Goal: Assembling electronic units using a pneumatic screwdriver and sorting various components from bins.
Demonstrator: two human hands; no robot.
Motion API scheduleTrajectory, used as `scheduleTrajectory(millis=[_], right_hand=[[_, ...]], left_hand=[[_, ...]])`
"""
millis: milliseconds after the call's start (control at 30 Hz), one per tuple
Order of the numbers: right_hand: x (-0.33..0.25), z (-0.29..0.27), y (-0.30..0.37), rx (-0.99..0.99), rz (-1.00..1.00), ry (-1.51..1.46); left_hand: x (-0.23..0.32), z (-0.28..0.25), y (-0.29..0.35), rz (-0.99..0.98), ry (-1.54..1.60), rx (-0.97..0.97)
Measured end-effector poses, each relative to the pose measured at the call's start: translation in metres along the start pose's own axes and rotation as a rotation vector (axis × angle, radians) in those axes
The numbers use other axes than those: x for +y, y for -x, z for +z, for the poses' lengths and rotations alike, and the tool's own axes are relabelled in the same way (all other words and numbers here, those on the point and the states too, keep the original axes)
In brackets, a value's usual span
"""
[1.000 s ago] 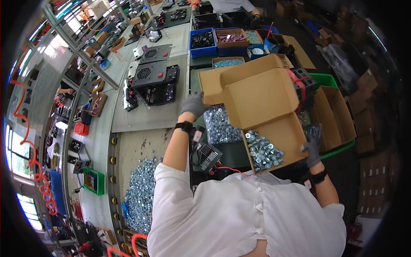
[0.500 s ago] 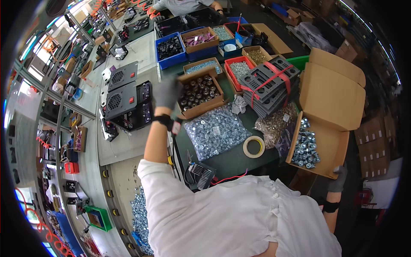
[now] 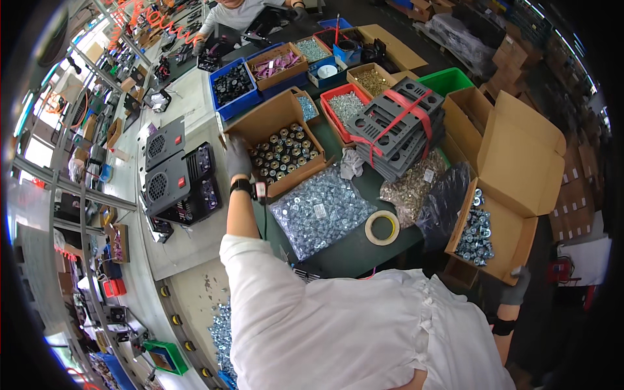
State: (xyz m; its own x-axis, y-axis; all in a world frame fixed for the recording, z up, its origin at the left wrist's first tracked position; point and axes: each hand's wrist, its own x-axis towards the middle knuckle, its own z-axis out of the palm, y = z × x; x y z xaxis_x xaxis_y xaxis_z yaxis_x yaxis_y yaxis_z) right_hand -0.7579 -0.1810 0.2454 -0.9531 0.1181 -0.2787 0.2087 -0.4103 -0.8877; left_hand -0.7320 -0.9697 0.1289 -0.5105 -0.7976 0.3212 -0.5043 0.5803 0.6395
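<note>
My left hand (image 3: pixel 238 158), in a grey glove, is closed on the left side of a cardboard box (image 3: pixel 305 177). Black round parts with brass-coloured tops (image 3: pixel 283 151) stand in rows inside, and the box's far wall rises high. Its fingertips are partly hidden by the wall. At far right my right hand (image 3: pixel 518 286), also gloved, grips the near corner of an open-lidded carton (image 3: pixel 510 244). A heap of shiny flanged screws (image 3: pixel 476 235) lies along that carton's left side. Next to the left hand's box is a clear bag of zinc-coloured metal parts (image 3: pixel 318 211).
A tape roll (image 3: pixel 382 227) lies near strapped grey metal panels (image 3: pixel 396 127). A red bin (image 3: pixel 344 107) and a blue bin (image 3: pixel 233 91) stand farther back. Black metal housings (image 3: pixel 185 185) sit on the left bench. Across the table, another person (image 3: pixel 237 16) handles black parts.
My left hand has come down from above the box onto its left side. The box has shifted left, its far wall now standing higher. My right hand still holds the carton.
</note>
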Motion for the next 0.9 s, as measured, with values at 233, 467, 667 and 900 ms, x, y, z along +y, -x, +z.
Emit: scheduleTrajectory(millis=[233,467,667,900], right_hand=[[0.009,0.009,-0.006,-0.041,0.064,-0.029],[0.017,0.017,-0.029,-0.066,0.173,-0.056],[0.024,0.010,-0.047,-0.022,0.207,-0.096],[0.038,0.010,-0.077,0.005,0.191,-0.054]], left_hand=[[-0.030,0.013,0.062,-0.438,0.076,-0.256],[-0.028,0.000,0.039,-0.079,-0.316,-0.754],[0.023,-0.065,0.121,-0.309,0.264,-0.753],[0.009,-0.045,0.213,0.287,0.242,-0.354]])
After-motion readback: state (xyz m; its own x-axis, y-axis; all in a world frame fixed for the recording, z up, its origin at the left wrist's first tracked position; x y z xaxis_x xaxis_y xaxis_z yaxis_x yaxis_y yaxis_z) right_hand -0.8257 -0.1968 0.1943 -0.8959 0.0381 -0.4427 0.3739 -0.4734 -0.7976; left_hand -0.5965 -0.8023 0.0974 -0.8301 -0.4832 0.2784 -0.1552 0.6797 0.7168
